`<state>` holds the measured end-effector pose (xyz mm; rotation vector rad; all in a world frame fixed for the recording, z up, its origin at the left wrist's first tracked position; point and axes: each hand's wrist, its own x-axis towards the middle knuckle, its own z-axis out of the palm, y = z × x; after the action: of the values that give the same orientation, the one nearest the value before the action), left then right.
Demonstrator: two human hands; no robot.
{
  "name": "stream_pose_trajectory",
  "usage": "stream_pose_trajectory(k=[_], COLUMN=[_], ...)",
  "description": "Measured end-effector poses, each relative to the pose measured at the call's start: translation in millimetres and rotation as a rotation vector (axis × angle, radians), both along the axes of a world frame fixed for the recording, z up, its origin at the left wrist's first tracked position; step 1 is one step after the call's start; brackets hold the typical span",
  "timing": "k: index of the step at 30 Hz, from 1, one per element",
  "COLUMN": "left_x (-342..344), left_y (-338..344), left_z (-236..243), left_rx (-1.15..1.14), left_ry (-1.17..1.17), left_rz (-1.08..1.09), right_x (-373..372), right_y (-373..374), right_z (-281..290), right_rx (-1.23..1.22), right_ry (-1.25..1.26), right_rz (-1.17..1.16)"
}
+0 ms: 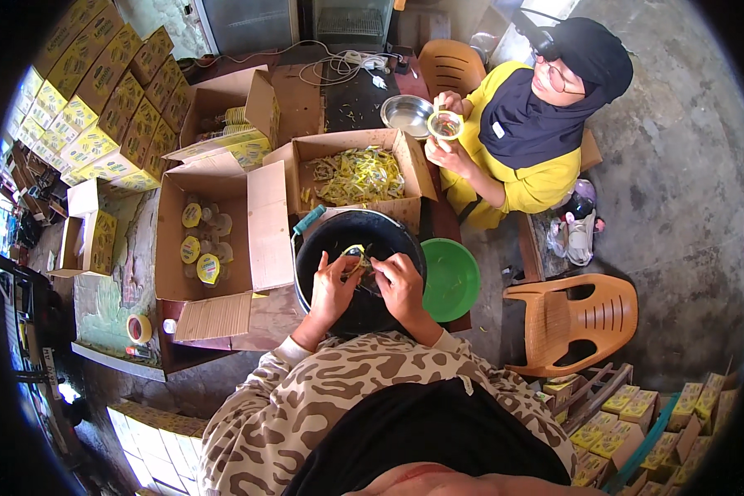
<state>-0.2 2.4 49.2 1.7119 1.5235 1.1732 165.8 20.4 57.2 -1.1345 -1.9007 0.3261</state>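
Over a large black bucket (310, 248), both my hands are closed by their fingertips on a small plastic cup (356, 251) with yellow print. My left hand (333, 289) grips its left side. On its right side, my right hand (402, 288) pinches the edge. The fingers cover much of the cup, and the bucket's inside is dark. Just beyond the bucket stands a cardboard box (304, 151) of yellow and clear plastic scraps (360, 175). A teal handle (309, 220) leans at the bucket's left rim.
An open carton (169, 277) at left holds several cups with yellow lids (208, 269). A green basin (450, 281) adjoins the bucket. Across the table, a co-worker (529, 140) holds another cup (445, 125) beside a metal bowl (406, 114). An orange chair (574, 321) stands right; stacked yellow cartons (91, 99) rise far left.
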Motion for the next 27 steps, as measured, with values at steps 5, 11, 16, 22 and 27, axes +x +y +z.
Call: stream_pose_trajectory(k=[5,11,16,22,27], left_x=[-1,-1,4,8,1], left_y=[-1,1,0,-7,-4], left_z=[-7,-9,-8,-6,-5], left_rx=[0.061,0.101,0.132,0.084,0.098], left_ry=[0.002,-0.016,-0.076,-0.069,-0.078], left_rz=[0.041,0.047,0.027,-0.028,-0.021], right_x=[3,4,1,1,2], right_y=[-2,-5,-5,5,-2], right_z=[-7,-7,-7,-13,-5], right_rx=[-0.011,0.013,0.016,-0.044,-0.051], right_ry=[0.015,-0.006,-0.024,0.099,0.143], right_rz=[-0.004,-0.02,-0.045,-0.077,-0.065])
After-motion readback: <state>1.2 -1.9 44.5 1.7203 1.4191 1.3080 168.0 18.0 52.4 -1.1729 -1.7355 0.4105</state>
